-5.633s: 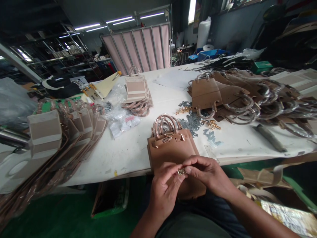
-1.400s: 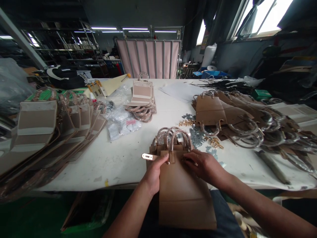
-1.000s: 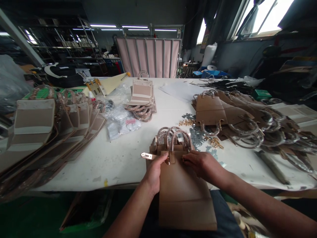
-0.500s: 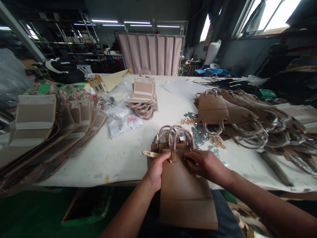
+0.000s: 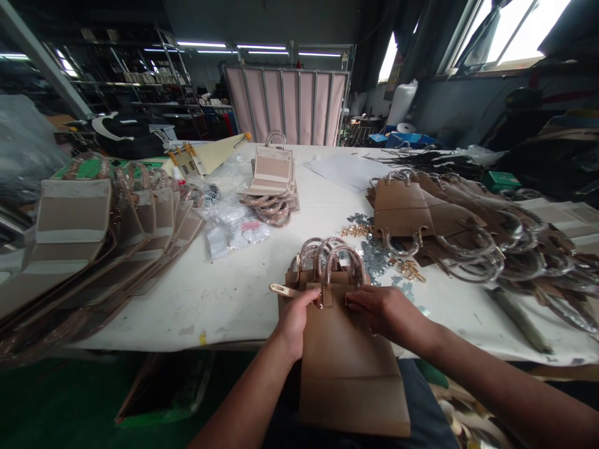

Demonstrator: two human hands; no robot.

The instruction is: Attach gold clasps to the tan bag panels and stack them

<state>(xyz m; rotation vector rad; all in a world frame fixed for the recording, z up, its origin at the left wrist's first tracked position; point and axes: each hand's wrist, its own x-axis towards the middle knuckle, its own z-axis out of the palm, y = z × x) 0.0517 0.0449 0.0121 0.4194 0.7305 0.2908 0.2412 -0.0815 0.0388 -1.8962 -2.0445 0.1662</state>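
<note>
A brown handbag panel hangs over the table's front edge toward my lap, its plastic-wrapped handle pointing away from me. My left hand grips the panel's left edge, thumb on top beside the handle's left tab. A light strap with a gold metal end sticks out left of that hand. My right hand is closed at the panel's upper right, fingertips pinched near the right handle base; a small gold-coloured bit shows there, but I cannot make out what it is. More wrapped handles lie just behind.
Brown bag panels with wrapped handles are heaped on the right. Gold metal pieces and grey metal plates lie scattered before them. Half-folded bag panels stand at left, a smaller stack at centre back. A dark bar lies front right.
My right fingertips have shifted slightly left on the panel, and the handle leans a little more left. The left hand keeps its hold. The whole view has moved slightly.
</note>
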